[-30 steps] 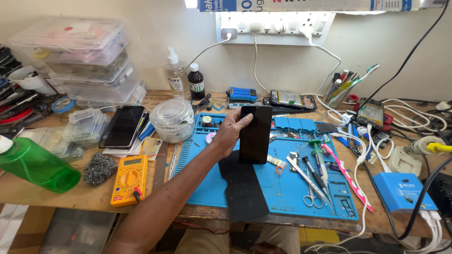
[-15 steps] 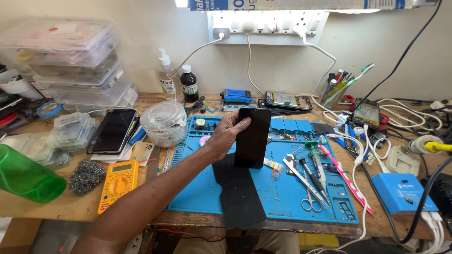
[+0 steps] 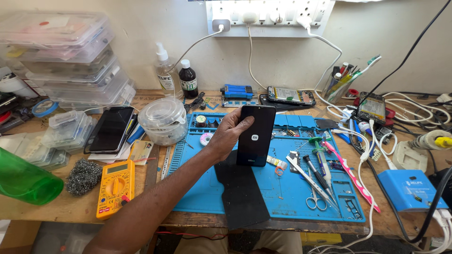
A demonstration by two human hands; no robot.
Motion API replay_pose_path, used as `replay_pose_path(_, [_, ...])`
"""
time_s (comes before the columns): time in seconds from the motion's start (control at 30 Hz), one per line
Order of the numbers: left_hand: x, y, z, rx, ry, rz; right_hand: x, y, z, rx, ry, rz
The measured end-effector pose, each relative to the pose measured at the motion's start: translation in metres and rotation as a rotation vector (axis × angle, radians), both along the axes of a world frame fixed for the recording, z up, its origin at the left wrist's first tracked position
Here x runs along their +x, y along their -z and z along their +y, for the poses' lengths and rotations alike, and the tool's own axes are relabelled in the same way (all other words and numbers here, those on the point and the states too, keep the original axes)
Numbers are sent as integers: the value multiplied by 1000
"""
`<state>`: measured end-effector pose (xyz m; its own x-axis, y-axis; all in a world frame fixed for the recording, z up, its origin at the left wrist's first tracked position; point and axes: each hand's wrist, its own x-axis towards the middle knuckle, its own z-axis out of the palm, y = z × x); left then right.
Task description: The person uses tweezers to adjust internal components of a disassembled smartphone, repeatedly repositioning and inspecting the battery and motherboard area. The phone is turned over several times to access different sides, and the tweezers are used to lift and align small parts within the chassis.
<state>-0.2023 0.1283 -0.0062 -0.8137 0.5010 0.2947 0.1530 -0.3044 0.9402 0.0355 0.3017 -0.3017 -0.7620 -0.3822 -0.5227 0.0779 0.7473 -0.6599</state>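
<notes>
Above blue mat (image 3: pixel 282 188), left hand (image 3: pixel 228 134) gripping phone (image 3: pixel 255 135)

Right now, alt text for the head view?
A left hand holds a black smartphone upright, screen lit with a small logo, above a blue repair mat on a cluttered wooden workbench. Tweezers, scissors and a yellow multimeter lie nearby; no right hand is visible.
</notes>
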Motion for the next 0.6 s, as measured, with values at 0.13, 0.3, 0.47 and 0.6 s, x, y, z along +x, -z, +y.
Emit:
replay_pose_path(0.13, [-2, -2, 0, 80, 16, -67, -2, 6, 1, -16, -2, -1])
replay_pose_path(0.3, [-1, -18, -8, 161, 41, -106, 2, -2, 9, -15, 18, 39])
replay_pose_path(0.47, [12, -30, -19, 134, -9, -116, 10, -13, 12, -17, 85, 58])
replay_pose_path(0.6, [20, -30, -25, 157, -53, -118, 15, -17, 10, -19, 61, 71])
